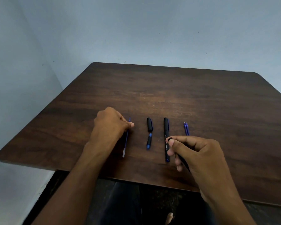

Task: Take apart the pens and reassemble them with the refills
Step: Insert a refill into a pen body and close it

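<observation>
My left hand (111, 123) pinches a thin blue refill (125, 140) that lies lengthwise on the dark wooden table (201, 98), its tip pointing away from me. My right hand (196, 153) grips an empty black pen barrel (182, 161), whose open end shows by my thumb. Between the hands lie a black cap (149, 124), a short black and blue grip section (149, 141) and a whole capped black pen (166, 138). Two spare blue refills (186, 128) lie side by side just beyond my right hand.
The table's near edge (136, 180) runs close in front of my legs, and its left edge drops off beside a pale blue wall (136, 30). The far half of the tabletop is bare wood.
</observation>
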